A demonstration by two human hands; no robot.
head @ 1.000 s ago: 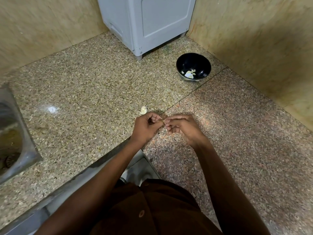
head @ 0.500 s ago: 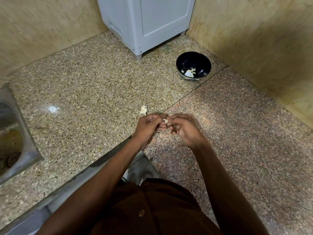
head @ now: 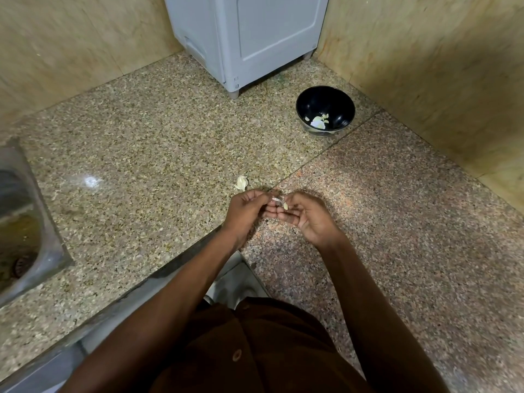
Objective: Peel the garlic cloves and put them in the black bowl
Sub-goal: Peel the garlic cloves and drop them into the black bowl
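The table [head: 147, 143] runs into a corner between two walls. At the back, against the corner, stands a cabinet-like appliance [head: 255, 38]. The bowl [head: 325, 110] sits on the table to the right of it, close to the right-hand wall, with bits of garlic [head: 319, 122] lying in it. A sink [head: 25, 222] is set into the table at the far left. Near the middle, the left hand [head: 246, 214] and the right hand [head: 307, 218] meet just above the table, fingers [head: 279, 215] touching, a garlic clove [head: 285, 205] between them. A loose garlic piece [head: 241, 182] lies on the table just behind the left hand, well apart from the bowl.
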